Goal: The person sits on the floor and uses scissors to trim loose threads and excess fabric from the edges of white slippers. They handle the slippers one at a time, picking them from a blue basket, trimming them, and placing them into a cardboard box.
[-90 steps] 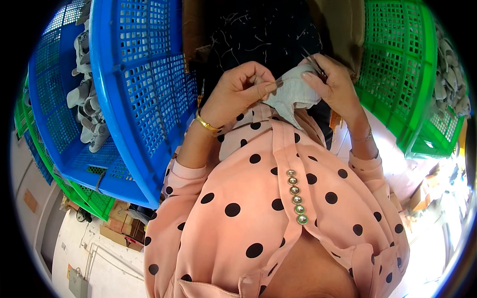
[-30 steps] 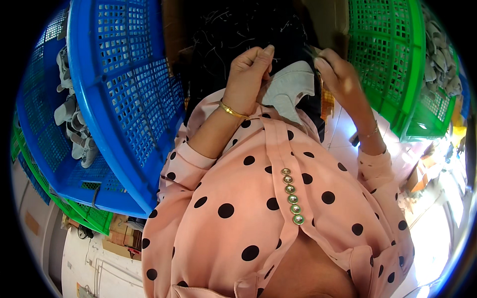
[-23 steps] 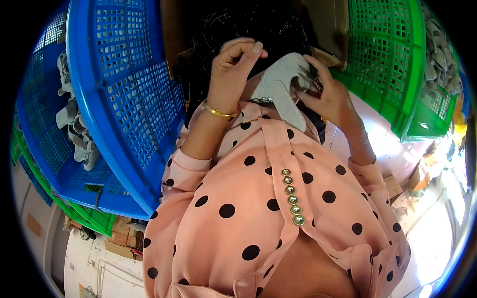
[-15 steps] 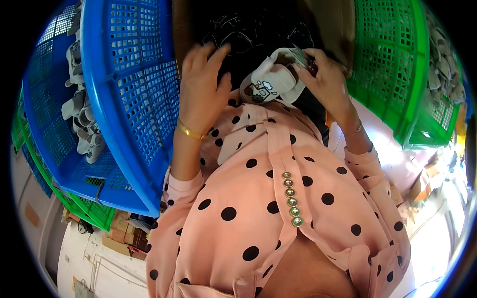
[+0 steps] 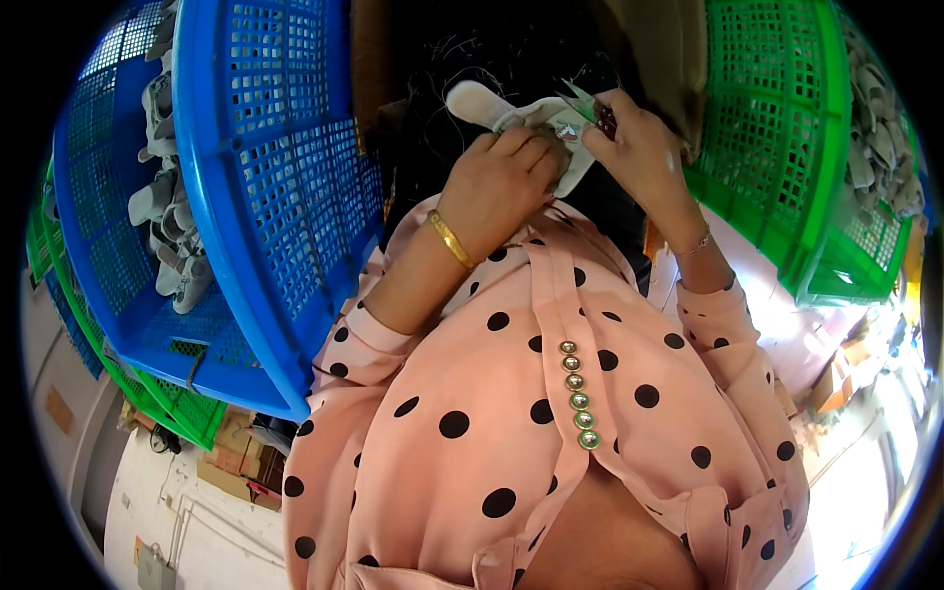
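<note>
Over my lap is a pale grey-white fabric shoe upper (image 5: 479,104), its rounded end sticking out to the left. My left hand (image 5: 500,185) has its fingers closed around the near side of it and hides the middle. On the other side my right hand (image 5: 641,149) is closed on small thread snips (image 5: 582,102). Their pointed blades stick up past the thumb, and a dark red part shows between the fingers. The right thumb lies close to the edge of the upper; whether it presses on it I cannot tell.
A blue plastic basket (image 5: 295,187) with several shoe uppers (image 5: 185,283) beyond its wall stands close on my left. Close on the right is a green basket (image 5: 762,118), with more uppers (image 5: 875,128) beyond it. Loose threads (image 5: 472,49) lie on dark cloth ahead.
My left hand has come right from beside the upper and closed on it. The upper has been turned, its printed face now out of sight. My right hand keeps the snips, their blades more exposed.
</note>
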A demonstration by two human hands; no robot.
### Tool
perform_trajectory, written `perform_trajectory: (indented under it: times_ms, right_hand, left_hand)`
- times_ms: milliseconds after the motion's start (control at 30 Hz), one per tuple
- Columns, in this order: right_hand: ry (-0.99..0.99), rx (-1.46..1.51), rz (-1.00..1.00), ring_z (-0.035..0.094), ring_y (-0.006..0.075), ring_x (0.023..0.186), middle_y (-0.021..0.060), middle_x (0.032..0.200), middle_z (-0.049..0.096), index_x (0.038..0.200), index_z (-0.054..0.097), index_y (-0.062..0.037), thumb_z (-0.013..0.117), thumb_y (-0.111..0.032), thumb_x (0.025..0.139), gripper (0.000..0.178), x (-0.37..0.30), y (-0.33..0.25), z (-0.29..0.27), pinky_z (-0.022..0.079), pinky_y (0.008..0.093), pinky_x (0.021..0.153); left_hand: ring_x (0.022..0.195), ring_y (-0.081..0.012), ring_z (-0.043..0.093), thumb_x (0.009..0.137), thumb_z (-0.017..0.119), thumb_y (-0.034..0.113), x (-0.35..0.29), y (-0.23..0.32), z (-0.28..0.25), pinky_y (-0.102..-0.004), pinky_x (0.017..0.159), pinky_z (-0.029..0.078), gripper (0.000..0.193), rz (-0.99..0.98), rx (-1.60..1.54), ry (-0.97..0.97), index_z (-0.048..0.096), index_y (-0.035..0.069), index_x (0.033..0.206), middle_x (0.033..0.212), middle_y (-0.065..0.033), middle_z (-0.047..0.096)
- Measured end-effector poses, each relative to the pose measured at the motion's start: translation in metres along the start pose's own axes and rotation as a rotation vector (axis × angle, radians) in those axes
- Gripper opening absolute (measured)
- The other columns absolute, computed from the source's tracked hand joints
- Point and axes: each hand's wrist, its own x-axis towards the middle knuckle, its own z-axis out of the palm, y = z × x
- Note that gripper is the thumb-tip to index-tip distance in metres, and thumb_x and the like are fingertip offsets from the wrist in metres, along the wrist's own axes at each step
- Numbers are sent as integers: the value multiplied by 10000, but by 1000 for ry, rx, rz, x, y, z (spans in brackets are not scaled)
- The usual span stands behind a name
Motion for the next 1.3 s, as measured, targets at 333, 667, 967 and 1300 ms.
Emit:
perform_trajectory:
  times_ms: [333, 667, 967, 1300]
  right_hand:
    - [-155, 133, 81, 477, 182, 514, 130, 582, 489, 872, 579, 27, 611, -217, 843, 248, 3, -2, -23, 399, 349, 520]
    - [-247, 327, 66, 598, 218, 552, 140, 603, 614, 735, 576, 52, 573, -242, 817, 306, 7, 15, -19, 472, 323, 571]
    - [-254, 354, 83, 613, 194, 572, 133, 611, 624, 731, 575, 54, 558, -258, 828, 328, 16, 37, -4, 477, 311, 574]
    - [-264, 402, 94, 602, 164, 579, 119, 616, 616, 741, 566, 53, 567, -246, 849, 318, 7, 31, -2, 469, 288, 567]
  left_hand:
    - [972, -218, 601, 748, 742, 263, 27, -15, -28, -339, 884, 427, 380, 26, -226, -172, 681, 99, 1086, 1038, -67, 679]
    - [993, -190, 586, 732, 744, 208, 44, -37, -15, -350, 940, 406, 212, 110, 26, 94, 743, 207, 944, 975, 15, 685]
    - [785, -145, 589, 741, 724, 327, 65, -33, 12, -316, 863, 425, 178, 26, 161, -56, 756, 255, 900, 742, 47, 691]
    - [717, -183, 677, 770, 723, 173, 58, -51, 11, -280, 668, 521, 135, -239, -534, -343, 755, 127, 894, 810, -25, 719]
